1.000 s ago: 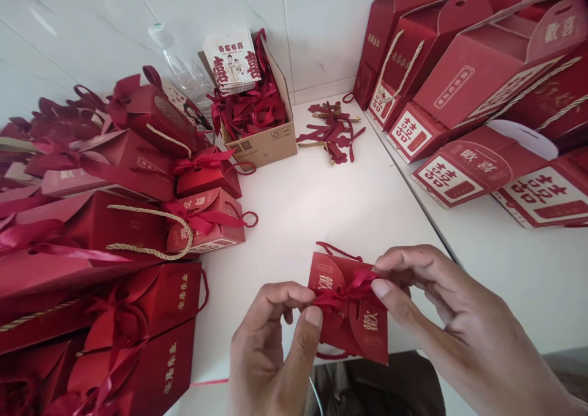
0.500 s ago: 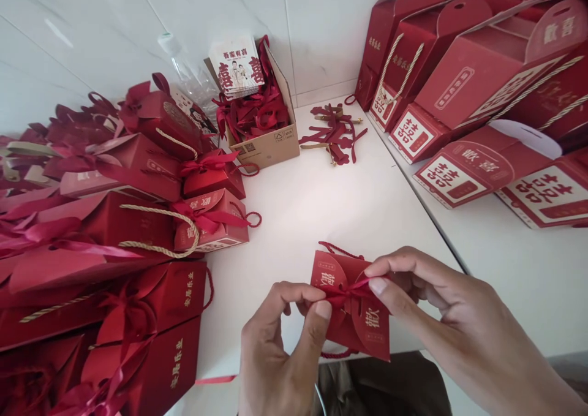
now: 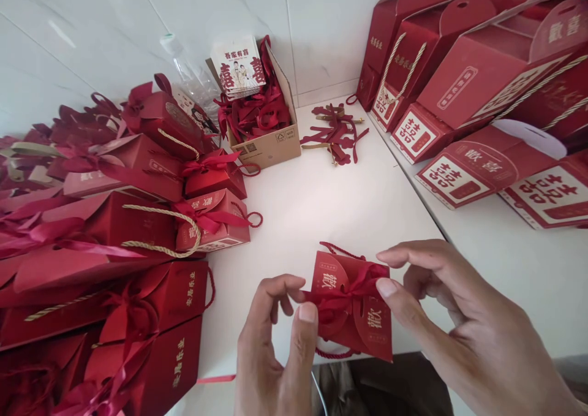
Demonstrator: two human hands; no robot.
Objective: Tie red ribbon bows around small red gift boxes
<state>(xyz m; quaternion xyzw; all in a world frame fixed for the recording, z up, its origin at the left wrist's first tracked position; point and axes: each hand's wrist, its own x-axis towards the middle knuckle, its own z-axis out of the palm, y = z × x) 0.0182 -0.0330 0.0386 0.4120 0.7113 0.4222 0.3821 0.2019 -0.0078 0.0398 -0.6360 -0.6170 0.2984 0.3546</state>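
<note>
A small red gift box [image 3: 342,266] with gold lettering sits near the table's front edge, its flaps folded shut on top. A red ribbon [image 3: 351,290] is tied in a bow across the flaps. Just left of the box, my left hand [image 3: 280,336] has its thumb and index finger apart, with the bow's left loop reaching between their tips. On the other side my right hand [image 3: 441,306] is open, thumb and index finger spread beside the bow's right loop. Red cord handles [image 3: 337,353] show at the box's front and back.
Bow-tied red boxes [image 3: 215,220] crowd the left side. A cardboard box [image 3: 271,146] of red ribbons, topped with printed cards [image 3: 236,67], stands at the back near a clear plastic bottle [image 3: 184,60]. Dark red ribbon pieces [image 3: 337,134] lie beside it. Larger red boxes [image 3: 487,79] line the right.
Both hands have loosened their pinch on the bow and moved slightly apart. The right loop now lies free and fuller on the box.
</note>
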